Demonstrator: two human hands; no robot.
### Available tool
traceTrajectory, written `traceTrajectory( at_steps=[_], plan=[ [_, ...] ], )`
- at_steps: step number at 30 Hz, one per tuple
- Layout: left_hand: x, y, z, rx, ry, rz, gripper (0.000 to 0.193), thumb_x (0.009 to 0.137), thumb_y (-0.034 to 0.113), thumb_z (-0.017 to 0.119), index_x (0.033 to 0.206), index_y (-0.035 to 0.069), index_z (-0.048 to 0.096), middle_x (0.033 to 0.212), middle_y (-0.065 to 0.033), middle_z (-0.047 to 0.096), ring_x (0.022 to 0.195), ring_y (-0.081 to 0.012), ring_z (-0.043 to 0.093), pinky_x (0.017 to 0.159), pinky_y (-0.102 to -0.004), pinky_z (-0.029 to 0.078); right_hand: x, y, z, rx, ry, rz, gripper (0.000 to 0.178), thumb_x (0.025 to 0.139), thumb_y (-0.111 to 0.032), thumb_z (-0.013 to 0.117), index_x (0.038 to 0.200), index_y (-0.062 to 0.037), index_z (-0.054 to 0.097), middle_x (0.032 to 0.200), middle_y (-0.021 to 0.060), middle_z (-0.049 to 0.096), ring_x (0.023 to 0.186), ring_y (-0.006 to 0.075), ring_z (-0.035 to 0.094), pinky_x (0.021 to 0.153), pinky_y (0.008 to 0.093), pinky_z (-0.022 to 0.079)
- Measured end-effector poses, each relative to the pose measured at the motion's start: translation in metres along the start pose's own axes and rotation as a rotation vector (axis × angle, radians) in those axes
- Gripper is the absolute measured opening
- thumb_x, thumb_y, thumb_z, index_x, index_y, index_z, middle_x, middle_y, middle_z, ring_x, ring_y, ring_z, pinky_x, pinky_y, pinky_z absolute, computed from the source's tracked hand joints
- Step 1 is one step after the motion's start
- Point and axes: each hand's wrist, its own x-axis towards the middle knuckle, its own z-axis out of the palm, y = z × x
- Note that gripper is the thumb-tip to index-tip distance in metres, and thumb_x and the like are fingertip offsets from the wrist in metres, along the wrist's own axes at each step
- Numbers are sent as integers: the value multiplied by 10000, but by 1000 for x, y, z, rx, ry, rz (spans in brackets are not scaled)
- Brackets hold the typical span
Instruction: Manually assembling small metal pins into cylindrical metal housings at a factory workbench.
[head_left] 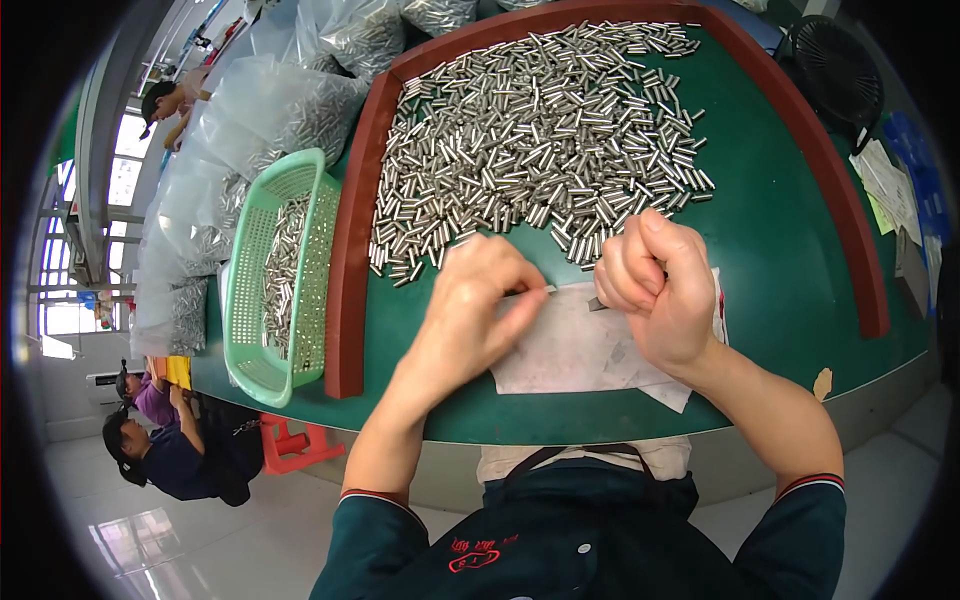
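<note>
A wide pile of short, shiny metal pins [540, 130] covers the middle of the green tabletop [770, 200]. Just below the pile's near edge, my left hand [465, 310] is closed, thumb and forefinger drawn together. A small pale bit shows at those fingertips, too small to name. My right hand [660, 290] is curled into a fist over the right part of a whitish, stained sheet [560, 350]. From under its fingers juts the grey end of a metal pin [597, 304]. Whatever else lies inside the fist is hidden.
A red-brown raised border [350, 220] runs around the pile. Left of it stands a green mesh basket [323, 230] with more pins, beside clear bags [320, 110] of metal parts. A black fan [830, 75] and papers [885, 185] are at right. Other people sit at far left near a red stool [300, 445].
</note>
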Motion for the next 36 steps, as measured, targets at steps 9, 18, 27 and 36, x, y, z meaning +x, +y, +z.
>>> traceTrajectory(
  at_steps=[9, 18, 27, 36],
  plan=[
    [-4, 17, 13, 46, -56, 2, 120, 629, 24, 635, 661, 49, 522, 647, -38, 476, 621, -200, 436, 584, -302, 305, -5, 1, 1, 8, -69, -54, 410, 892, -236, 264, 499, -118, 255, 399, -22, 244, 377, 79, 149, 382, 242, 168],
    [-3, 18, 14, 17, -57, -17, 109, 639, 13, 625, 662, 54, 527, 633, -33, 465, 622, -198, 433, 589, -307, 289, -3, 4, -1, 20, -88, -29, 414, 890, -251, 268, 497, -121, 258, 401, -25, 245, 378, 77, 146, 381, 241, 162],
    [-5, 15, 16, -1, -55, -32, 103, 642, 15, 625, 653, 53, 529, 621, -33, 466, 611, -202, 436, 584, -309, 295, -4, 8, -1, 11, -80, -41, 413, 891, -250, 271, 500, -120, 257, 403, -26, 240, 380, 77, 146, 382, 241, 160],
    [-5, 18, 18, 11, -29, -18, 108, 640, 13, 621, 641, 55, 522, 612, -37, 461, 602, -212, 436, 562, -318, 300, -8, 11, 7, -121, -56, -102, 407, 867, -235, 318, 485, -111, 254, 412, -27, 233, 387, 77, 173, 388, 237, 166]
  ],
)
